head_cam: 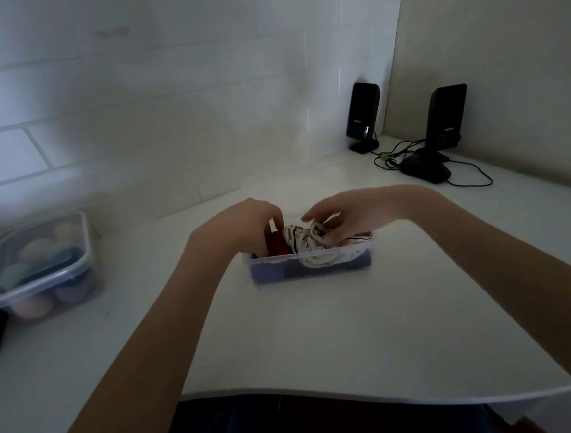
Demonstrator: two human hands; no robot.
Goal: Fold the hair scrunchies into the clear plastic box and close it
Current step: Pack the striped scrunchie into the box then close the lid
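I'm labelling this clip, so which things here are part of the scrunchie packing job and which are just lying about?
Part of the job:
clear plastic box
striped white scrunchie
red scrunchie
left hand
right hand

Just lying about:
lidded container of pastel rounded items
two black speakers
their cables

One view only, from a head-worn wide-angle camera. It looks forward and down over the near edge of a white table [320,342] toward the corner where a tiled wall [133,91] meets a plain side wall [502,49]. Both forearms enter from the bottom corners and converge at frame centre, where the box [309,265] sits at arm's reach. Straight lines bow toward the frame edges. A lidded tub [40,264] lies at the left margin, two speakers [363,114] at upper right. No second view exists, so nothing is shared.
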